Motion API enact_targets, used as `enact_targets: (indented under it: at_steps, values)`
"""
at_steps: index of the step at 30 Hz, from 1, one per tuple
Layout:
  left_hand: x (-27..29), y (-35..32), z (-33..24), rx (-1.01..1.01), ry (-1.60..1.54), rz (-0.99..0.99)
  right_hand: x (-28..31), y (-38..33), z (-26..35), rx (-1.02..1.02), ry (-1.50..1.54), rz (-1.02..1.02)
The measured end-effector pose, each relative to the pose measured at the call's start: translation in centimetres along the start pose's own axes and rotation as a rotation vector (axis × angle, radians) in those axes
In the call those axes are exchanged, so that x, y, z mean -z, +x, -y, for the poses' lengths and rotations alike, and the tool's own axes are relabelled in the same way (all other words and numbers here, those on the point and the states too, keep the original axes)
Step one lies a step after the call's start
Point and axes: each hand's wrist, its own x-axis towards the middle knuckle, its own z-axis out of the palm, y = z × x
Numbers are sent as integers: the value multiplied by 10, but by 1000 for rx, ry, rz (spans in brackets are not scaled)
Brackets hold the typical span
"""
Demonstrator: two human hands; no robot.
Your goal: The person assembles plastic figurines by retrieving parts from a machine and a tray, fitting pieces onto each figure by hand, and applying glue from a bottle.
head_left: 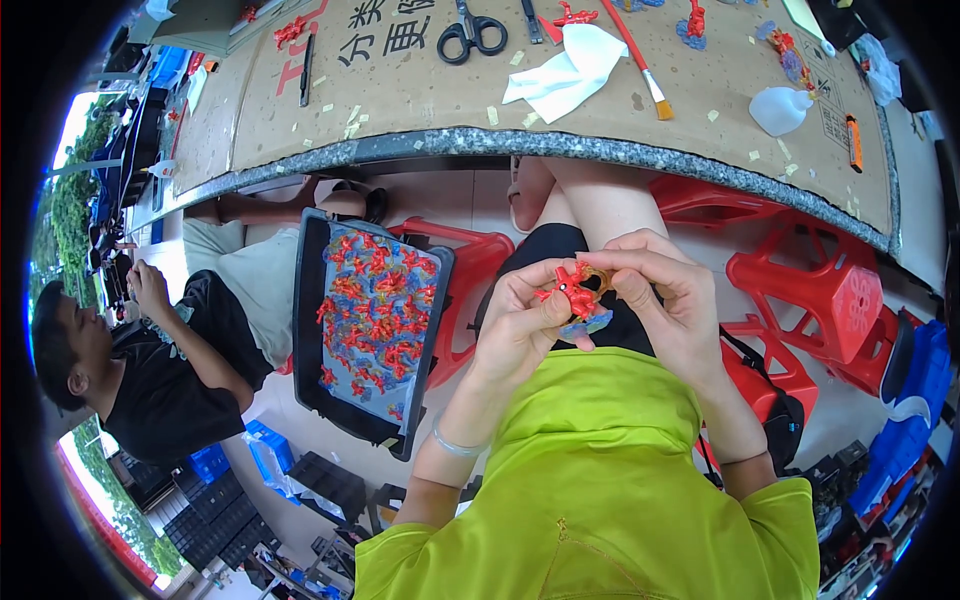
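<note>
Over my lap, a small red figurine [577,291] with a translucent blue base is pinched between the thumb and fingers of my left hand [522,318]. My right hand [668,292] closes its thumb and index finger at a curved amber translucent piece [598,281] on the figurine's right side. Fingers hide part of the figurine, and I cannot tell whether the amber piece is joined to it. Left of my arms, a black tray [308,345] holds many similar red and blue figurines in rows.
Ahead is a cardboard-covered table [420,105] with a stone edge. On it lie black scissors [471,34], a white tissue [570,75], a red-handled brush [645,70], a white bottle [780,110] and an orange cutter [855,144]. Red stools [810,290] stand right; a co-worker [170,350] sits left.
</note>
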Motion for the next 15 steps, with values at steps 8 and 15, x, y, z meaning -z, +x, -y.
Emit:
enact_targets:
  at_steps: [8, 15]
  values:
    - [2, -2, 0, 48, -119, 56, -3, 0, 1, 18, -43, -55]
    - [-10, -4, -3, -81, 175, -40, 0, 0, -2, 14, 0, -41]
